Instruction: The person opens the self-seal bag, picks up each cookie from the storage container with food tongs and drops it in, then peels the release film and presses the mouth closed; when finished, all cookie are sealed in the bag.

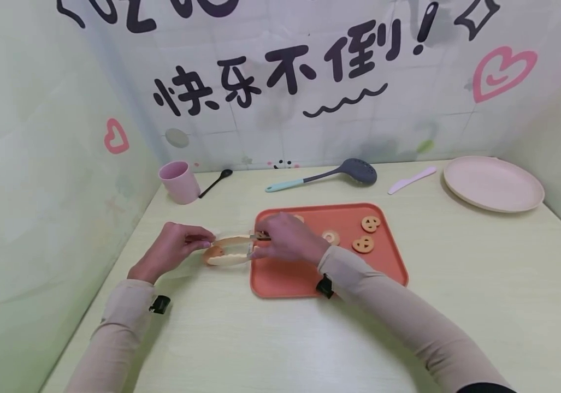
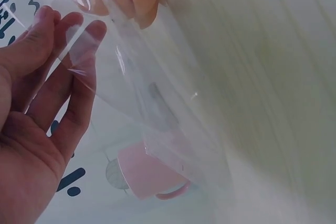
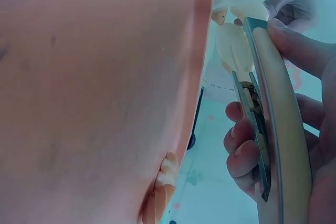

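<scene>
My left hand pinches the edge of a clear plastic bag between thumb and fingers, left of the red tray. My right hand grips cream-coloured tongs with metal edges, above the tray's left side. The tongs' far ends reach left to the bag. At those ends is a brown-orange piece that looks like a pastry; whether the tongs still clasp it I cannot tell. Two pretzel-shaped cookies and a round ring cookie lie on the tray. My right hand partly hides another piece.
Along the back stand a pink mug and a small black spoon. Further right lie a slotted ladle with a pale blue handle, a lilac knife and a pink plate. Walls close the table at left, back and right.
</scene>
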{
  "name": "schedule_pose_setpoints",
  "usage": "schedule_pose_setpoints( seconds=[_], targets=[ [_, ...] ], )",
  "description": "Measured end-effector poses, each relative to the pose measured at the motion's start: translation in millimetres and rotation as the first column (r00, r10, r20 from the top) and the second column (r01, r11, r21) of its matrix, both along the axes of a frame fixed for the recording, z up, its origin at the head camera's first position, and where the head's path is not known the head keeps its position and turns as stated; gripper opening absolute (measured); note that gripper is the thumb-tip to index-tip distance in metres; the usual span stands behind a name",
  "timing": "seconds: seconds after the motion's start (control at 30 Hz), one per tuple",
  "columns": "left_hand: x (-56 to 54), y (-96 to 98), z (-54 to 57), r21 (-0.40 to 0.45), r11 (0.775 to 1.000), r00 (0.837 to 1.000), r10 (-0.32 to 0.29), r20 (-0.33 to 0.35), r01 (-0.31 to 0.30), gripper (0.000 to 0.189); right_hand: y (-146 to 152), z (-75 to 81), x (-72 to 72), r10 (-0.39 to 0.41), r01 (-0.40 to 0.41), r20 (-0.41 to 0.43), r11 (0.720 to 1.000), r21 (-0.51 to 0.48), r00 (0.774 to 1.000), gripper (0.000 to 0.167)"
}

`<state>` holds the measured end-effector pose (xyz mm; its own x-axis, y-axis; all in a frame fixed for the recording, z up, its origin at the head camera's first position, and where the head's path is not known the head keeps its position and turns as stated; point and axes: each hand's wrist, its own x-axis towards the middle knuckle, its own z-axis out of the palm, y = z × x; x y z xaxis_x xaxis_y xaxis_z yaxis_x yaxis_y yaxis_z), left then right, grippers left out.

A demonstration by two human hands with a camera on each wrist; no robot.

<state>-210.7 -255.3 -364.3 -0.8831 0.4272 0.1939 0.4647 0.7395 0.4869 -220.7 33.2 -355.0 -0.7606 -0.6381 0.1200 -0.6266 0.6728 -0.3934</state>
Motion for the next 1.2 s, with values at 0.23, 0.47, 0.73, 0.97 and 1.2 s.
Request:
schedule_pose_setpoints(
  seconds=[0.23, 0.47, 0.73, 0.97, 1.2],
  targets=[
    [0.4, -1.2, -2.6, -0.017, 1.000, 1.000, 0.014, 0.025, -0.014, 0.022, 2.4, -0.8, 1.4, -0.006, 0.006, 0.000, 1.000, 0.001, 1.000, 0.037],
    [2.2, -1.9, -3.9, -0.029, 1.000, 1.000, 0.009, 0.028, -0.009, 0.021, 31.9, 8.1, 12.8, -0.045, 0.046, 0.040, 0.998, -0.031, 0.998, 0.033],
    [0.8, -2.8, -2.6, -0.042, 0.999, 1.000, 0.011, 0.012, -0.011, 0.020, 87.6, 15.4, 19.8, -0.116, 0.115, -0.059, 0.993, -0.025, 0.991, 0.043],
    [-0.2, -2.4, -2.3, -0.037, 0.999, 0.999, 0.015, 0.040, -0.013, 0.022, 127.2, 14.5, 13.6, -0.206, 0.207, -0.155, 0.978, -0.014, 0.966, 0.042],
    [-0.1, -3.1, -3.3, -0.038, 0.999, 0.999, 0.016, 0.038, -0.014, 0.023, 148.3, 9.1, 0.6, -0.266, 0.271, -0.156, 0.963, 0.012, 0.951, 0.044]
  ],
)
